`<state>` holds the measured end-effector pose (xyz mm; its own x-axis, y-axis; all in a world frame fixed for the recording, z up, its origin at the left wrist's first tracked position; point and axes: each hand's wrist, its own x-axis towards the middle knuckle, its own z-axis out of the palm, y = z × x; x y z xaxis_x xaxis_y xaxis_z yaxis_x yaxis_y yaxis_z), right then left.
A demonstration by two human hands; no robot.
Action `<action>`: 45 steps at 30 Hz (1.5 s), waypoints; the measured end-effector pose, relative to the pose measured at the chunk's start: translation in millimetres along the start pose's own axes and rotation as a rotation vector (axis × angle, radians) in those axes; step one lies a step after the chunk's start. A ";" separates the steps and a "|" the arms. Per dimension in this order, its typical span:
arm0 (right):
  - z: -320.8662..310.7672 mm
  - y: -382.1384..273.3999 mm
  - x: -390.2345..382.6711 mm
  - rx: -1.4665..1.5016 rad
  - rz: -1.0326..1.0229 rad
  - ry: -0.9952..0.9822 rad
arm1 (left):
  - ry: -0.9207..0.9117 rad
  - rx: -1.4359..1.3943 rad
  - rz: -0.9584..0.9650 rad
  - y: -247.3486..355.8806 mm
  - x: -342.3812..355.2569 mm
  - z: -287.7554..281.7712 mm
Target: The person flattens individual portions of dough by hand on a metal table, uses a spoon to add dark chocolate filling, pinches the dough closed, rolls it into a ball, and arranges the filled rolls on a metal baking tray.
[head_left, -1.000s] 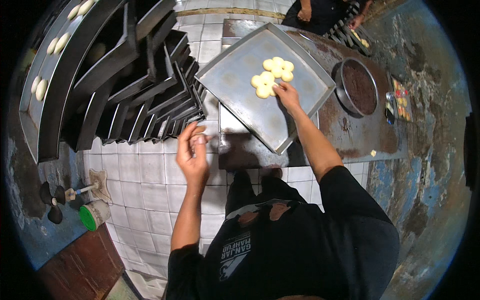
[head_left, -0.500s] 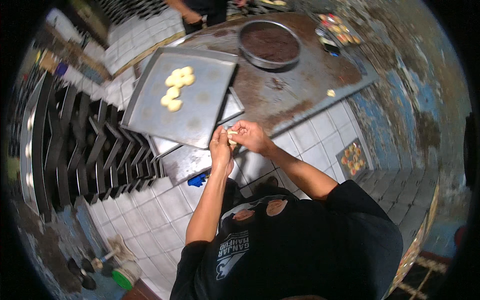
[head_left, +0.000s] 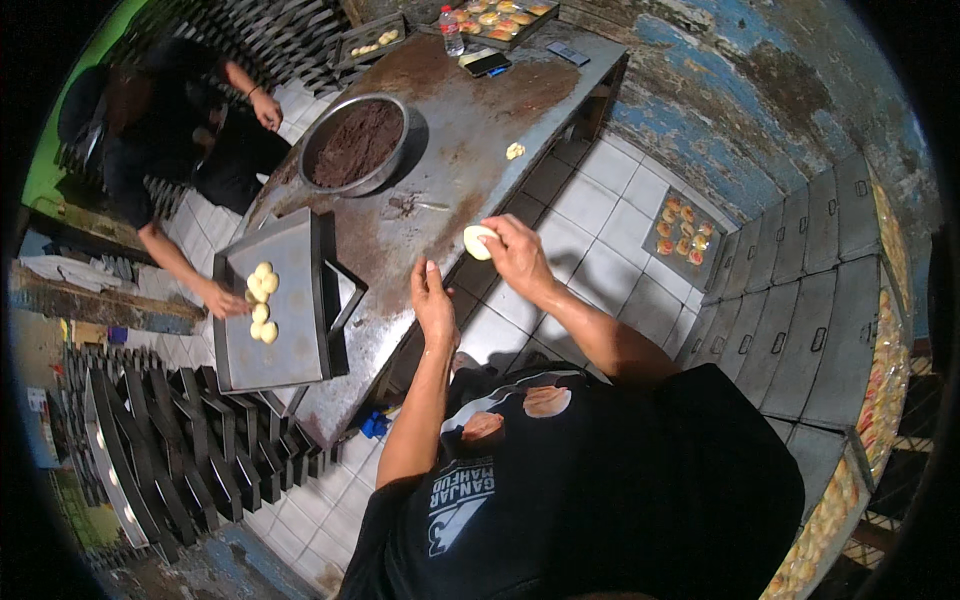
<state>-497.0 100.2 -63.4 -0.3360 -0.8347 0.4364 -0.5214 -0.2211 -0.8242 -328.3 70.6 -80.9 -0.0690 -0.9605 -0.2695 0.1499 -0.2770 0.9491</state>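
In my right hand (head_left: 510, 245) I grip a pale, flattened dough piece (head_left: 477, 242) between fingers and thumb, raised beside the near edge of the worn metal worktable. My left hand (head_left: 433, 300) is a little below and left of it, fingers apart and loosely curved, holding nothing. A metal tray (head_left: 270, 355) on the table's left end carries clusters of pale dough balls (head_left: 263, 280), with another tray under it. A co-worker's hand (head_left: 215, 298) reaches onto that tray by the dough. A large steel bowl (head_left: 385, 170) of dark brown filling stands behind, on the worktable (head_left: 440, 190).
A co-worker (head_left: 160, 120) stands across the table. Stacked dark trays (head_left: 200, 450) are at lower left; closed tins (head_left: 800, 300) line the right wall. A tray of buns (head_left: 683, 225) lies on the tiled floor. A bottle (head_left: 452, 35) and phones (head_left: 487, 63) sit at the table's far end.
The view has swung right. My right hand left the tray, met my left, and now holds dough up, apart from it. The co-worker has reached onto the tray.
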 end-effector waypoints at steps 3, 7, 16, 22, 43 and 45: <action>-3.1 2.5 -2.1 0.125 0.037 -0.159 | -0.193 -0.221 -0.305 15.7 1.2 31.7; 17.4 21.2 8.0 0.071 0.014 -0.160 | -0.159 -0.195 -0.274 -7.1 47.6 40.5; 65.4 76.0 100.7 0.649 0.592 -0.367 | -0.097 -0.035 0.010 41.1 141.2 70.6; 109.7 95.6 161.1 0.549 0.468 -0.418 | -0.124 -0.185 -0.082 8.1 213.9 24.8; 228.7 227.3 176.4 -0.619 -0.232 -0.811 | -0.018 -0.375 -0.139 44.3 213.7 -93.6; 236.2 209.9 184.7 -0.587 0.027 -1.004 | -0.024 -0.480 -0.085 55.9 214.1 -93.4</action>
<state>-483.2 -219.5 -241.1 0.2831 -0.9181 -0.2775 -0.8951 -0.1491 -0.4201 -242.6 -152.9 -100.7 -0.1229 -0.9348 -0.3332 0.5803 -0.3401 0.7400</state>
